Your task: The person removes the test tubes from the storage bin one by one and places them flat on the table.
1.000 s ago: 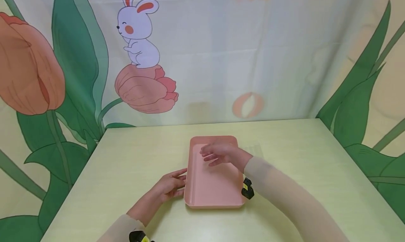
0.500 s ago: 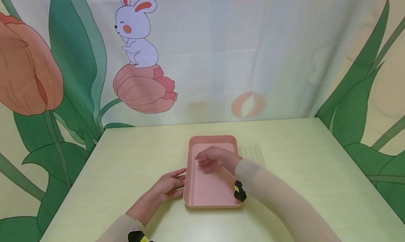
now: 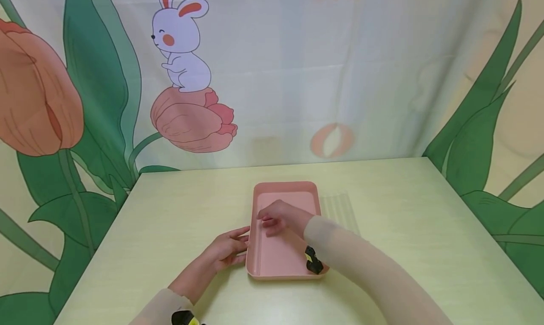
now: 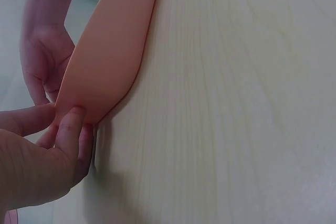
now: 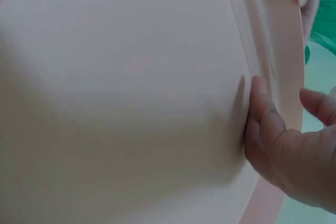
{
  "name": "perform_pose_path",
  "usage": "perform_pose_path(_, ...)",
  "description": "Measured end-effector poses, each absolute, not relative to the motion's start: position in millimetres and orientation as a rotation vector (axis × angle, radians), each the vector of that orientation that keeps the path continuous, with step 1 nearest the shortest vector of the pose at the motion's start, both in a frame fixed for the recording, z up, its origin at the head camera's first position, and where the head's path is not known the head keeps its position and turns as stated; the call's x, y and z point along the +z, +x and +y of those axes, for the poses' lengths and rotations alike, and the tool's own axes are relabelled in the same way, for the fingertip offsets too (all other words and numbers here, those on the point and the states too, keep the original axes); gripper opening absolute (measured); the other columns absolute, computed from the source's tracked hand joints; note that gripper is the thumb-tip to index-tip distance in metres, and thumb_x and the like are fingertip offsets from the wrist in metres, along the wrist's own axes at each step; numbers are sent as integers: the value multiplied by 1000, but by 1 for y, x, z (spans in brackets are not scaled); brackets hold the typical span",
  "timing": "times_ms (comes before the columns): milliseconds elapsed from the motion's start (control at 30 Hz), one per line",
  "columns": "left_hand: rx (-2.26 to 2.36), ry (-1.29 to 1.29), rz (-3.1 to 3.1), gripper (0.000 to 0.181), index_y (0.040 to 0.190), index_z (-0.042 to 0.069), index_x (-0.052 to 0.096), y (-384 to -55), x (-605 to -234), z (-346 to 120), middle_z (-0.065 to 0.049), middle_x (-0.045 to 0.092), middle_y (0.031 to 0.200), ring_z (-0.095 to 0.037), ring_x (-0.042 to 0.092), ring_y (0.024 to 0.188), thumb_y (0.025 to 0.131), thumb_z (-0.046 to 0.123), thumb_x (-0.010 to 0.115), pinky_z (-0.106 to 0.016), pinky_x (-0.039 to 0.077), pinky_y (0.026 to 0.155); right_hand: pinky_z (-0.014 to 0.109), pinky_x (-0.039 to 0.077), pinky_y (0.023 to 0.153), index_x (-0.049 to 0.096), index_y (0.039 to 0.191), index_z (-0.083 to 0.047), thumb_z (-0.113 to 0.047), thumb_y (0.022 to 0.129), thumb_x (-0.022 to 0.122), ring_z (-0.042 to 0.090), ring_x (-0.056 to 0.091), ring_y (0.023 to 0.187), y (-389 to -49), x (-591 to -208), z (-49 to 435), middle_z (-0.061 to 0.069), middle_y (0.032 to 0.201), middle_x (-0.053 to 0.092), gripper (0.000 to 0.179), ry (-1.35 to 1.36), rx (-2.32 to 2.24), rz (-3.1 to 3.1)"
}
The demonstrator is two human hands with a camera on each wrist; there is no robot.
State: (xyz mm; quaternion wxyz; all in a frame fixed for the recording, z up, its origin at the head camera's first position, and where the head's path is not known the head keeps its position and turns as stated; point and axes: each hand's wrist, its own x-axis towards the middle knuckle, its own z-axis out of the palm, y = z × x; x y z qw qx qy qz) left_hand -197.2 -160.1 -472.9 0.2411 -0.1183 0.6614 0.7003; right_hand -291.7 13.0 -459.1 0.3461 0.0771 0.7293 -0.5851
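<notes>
A shallow pink tray (image 3: 293, 254) stands on the table, its long sides running away from me. Against its outer left wall rests my left hand (image 3: 229, 250), fingertips touching the side; in the left wrist view its fingers (image 4: 71, 129) press the wall near the rim. My right hand (image 3: 280, 216) reaches into the tray at the left inner side. In the right wrist view its fingers (image 5: 270, 124) touch down beside a narrow, faintly see-through strip (image 5: 257, 30) along that wall; its thumb stands apart. Whether the strip is a separate piece I cannot tell.
Right of the tray, a clear ridged piece (image 3: 340, 209) lies on the pale wood-grain table (image 3: 191, 197), partly behind the right sleeve (image 3: 361, 254). A curtain (image 3: 276, 79) printed with a rabbit and tulips hangs behind the table.
My right hand has moved left and nearer to me inside the tray, coming down at the left inner side. More of the ridged piece shows. The left hand stays at the tray wall.
</notes>
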Motion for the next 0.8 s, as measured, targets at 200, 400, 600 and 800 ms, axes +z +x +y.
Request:
perform_pose_path(200,1928,-323,1812,56,154,0,42,-197,-475,-161,-29,48,153,-11,67,99,100,-6,51,-30,63,83,36,65,73,60,112,5,-5,91,69,22,61,81,-292,-466,2,14,110,59,24,275,-1547,1971)
perform_pose_path(400,1922,-299,1820,57,155,0,40,-196,-478,-161,-30,46,155,-12,67,102,100,-6,50,-29,62,83,41,64,60,61,110,1,3,82,71,27,67,81,-331,-537,-8,15,101,60,30,326,-1662,1959)
perform_pose_path(600,1920,-315,1825,56,155,1,41,-196,-479,-162,-30,46,154,-15,67,106,100,-6,50,-33,63,87,50,65,74,56,124,3,6,81,74,33,65,97,-338,-558,-14,22,110,60,46,346,-1761,1935)
perform_pose_path(800,1925,-302,1834,56,154,0,41,-196,-479,-163,-30,47,154,-15,68,105,99,-6,50,-32,63,85,45,65,80,55,127,5,9,84,69,22,60,81,-291,-483,-11,14,98,57,45,360,-1749,1987)
